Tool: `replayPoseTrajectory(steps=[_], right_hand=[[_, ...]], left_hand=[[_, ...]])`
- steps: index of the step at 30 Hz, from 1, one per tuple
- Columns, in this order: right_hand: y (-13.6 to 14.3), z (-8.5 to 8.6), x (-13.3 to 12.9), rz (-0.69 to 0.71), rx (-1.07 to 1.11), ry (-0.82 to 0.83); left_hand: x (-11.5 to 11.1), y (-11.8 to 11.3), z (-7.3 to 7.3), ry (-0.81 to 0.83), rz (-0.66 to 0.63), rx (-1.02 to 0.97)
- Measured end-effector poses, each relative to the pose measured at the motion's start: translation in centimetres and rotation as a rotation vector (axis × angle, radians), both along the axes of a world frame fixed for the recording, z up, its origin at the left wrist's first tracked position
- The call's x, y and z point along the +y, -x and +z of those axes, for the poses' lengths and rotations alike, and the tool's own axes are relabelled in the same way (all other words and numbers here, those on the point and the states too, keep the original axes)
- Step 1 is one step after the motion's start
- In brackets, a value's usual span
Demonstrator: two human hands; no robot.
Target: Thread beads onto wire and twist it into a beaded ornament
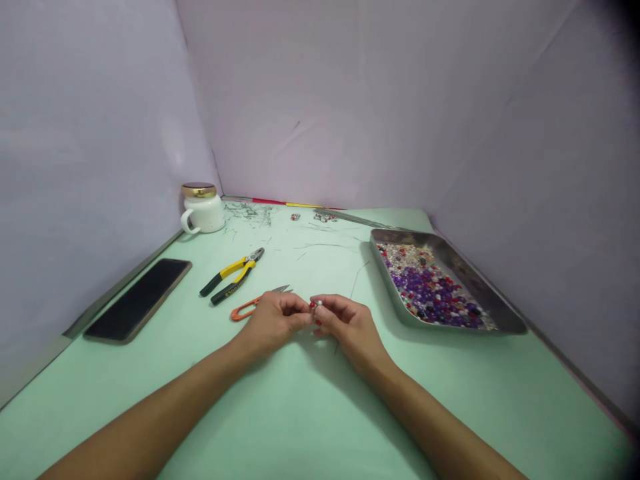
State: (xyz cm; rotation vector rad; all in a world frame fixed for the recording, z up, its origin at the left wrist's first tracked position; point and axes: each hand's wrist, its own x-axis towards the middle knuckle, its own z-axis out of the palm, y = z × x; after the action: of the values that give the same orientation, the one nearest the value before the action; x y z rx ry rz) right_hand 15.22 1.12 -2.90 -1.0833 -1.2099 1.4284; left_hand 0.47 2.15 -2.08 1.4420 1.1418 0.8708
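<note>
Between my fingertips is a small piece of red and white beads [313, 306], threaded on thin wire as far as I can see. My left hand [277, 319] pinches its left side with thumb and forefinger. My right hand [347, 325] is closed on its right side, thumb over the beads, and partly hides it. A thin wire [356, 279] sticks out above and below my right hand. Just behind my left hand lie orange thread snips [243, 310], partly covered by it. Yellow and black pliers [233, 277] rest farther left.
A metal tray [450, 327] of purple, red, white and clear beads stands at the right. At the left are a phone [140, 297] and a lidded white mug [205, 212]. Wire scraps [247, 215], small beaded pieces [326, 218] and a wire bundle [357, 220] lie at the back.
</note>
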Motion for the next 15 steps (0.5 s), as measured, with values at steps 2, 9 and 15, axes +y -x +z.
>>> replayPoseTrajectory(steps=[2,9,15], right_hand=[[-0.01,0.00,0.05,-0.022,-0.050,-0.007],[-0.04,0.28,-0.13,-0.004,-0.070,-0.068],[-0.02,0.19,-0.29,0.013,-0.072,-0.085]], left_hand=[[-0.13,0.01,0.20,-0.013,-0.030,-0.002],[-0.14,0.41,0.14,0.029,-0.065,-0.058],[-0.11,0.50,0.30,0.081,-0.041,-0.012]])
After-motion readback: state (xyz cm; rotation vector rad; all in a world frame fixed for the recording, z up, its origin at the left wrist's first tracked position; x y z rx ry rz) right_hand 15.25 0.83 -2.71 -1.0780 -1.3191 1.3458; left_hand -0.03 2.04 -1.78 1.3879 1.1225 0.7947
